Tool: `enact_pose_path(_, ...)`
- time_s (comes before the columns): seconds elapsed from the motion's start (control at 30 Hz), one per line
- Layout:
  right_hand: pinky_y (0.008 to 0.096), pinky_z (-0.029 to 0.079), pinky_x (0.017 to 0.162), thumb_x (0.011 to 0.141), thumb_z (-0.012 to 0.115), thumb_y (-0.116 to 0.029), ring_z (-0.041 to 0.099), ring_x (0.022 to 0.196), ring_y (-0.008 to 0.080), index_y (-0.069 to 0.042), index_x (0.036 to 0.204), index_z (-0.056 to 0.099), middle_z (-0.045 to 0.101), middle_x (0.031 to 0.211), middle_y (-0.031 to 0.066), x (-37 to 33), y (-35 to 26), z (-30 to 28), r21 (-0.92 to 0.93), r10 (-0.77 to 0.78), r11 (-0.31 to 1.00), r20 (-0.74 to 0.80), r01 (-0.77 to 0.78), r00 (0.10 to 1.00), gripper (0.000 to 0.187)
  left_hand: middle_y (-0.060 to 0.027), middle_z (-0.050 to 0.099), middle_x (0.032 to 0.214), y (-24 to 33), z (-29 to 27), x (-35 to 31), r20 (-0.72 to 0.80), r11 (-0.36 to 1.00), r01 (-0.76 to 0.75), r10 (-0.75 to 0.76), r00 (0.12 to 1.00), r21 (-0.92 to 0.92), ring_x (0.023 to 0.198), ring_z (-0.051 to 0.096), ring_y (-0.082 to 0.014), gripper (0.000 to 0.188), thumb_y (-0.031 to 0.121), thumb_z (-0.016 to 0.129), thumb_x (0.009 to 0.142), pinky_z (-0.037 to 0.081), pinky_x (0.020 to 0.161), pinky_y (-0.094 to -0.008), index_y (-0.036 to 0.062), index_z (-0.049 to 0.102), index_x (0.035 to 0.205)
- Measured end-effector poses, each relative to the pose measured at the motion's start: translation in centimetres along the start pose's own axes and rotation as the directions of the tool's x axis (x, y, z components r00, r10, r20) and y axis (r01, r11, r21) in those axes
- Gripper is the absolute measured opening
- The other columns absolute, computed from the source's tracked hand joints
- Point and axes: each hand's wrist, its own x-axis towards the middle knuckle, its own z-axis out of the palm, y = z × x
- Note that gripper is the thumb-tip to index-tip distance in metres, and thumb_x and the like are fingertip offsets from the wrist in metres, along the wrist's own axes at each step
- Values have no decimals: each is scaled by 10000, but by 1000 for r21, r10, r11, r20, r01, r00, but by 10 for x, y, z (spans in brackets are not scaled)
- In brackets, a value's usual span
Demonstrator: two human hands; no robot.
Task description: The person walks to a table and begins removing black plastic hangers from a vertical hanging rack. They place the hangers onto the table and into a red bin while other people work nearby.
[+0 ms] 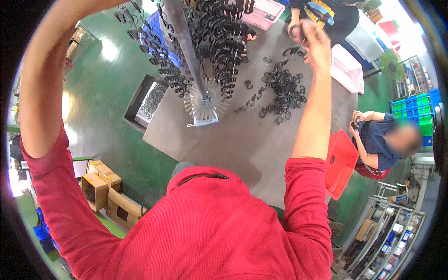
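Note:
My right hand (317, 45) is raised over the far right of the table, its fingers closed on a black C-shaped clip (296, 32). My left arm (44, 88) reaches up along the left side, and its hand lies beyond the upper edge. Between my arms stands a rack with a grey pole (186, 46). Dense strings of black clips (226, 51) hang around it. A loose heap of similar black clips (284, 88) lies on the grey table (242, 154), left of my right forearm.
A red bin (337, 163) and a pink crate (347, 70) stand at the table's right. A black-rimmed box (135, 109) adjoins its left corner. One person (387, 144) handles a clip at right; another (343, 18) is across the table. Cardboard boxes (105, 186) lie lower left.

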Motion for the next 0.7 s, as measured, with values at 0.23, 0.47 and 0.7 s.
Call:
enact_pose_path(0.23,378,464,819,749,711,-257,599,875,242,-85,1059,597,623,1015,111,-21,94,-39,-738,85,671,-18,-71,996,373,-200,561,1064,-41,15,20,39,887,-283,319,947,-364,946,572,-318,393,73,543,807,460,847,-396,-26,483,1182)
enact_pose_path(0.47,274,484,596,821,653,-176,596,711,144,-61,1003,615,625,906,71,-15,-81,65,-507,-602,731,-167,456,781,218,-199,531,1200,-30,21,18,-99,947,-217,198,975,-238,1115,510,-354,568,146,646,785,408,953,-398,46,425,1299)
enact_pose_path(0.7,308,474,562,812,669,-196,612,601,214,-88,929,644,647,790,58,-13,-119,126,-498,-700,666,-162,555,695,161,-220,529,1202,-8,14,33,118,996,-25,36,992,-89,1099,520,-352,419,138,589,831,404,963,-402,-44,508,1199)
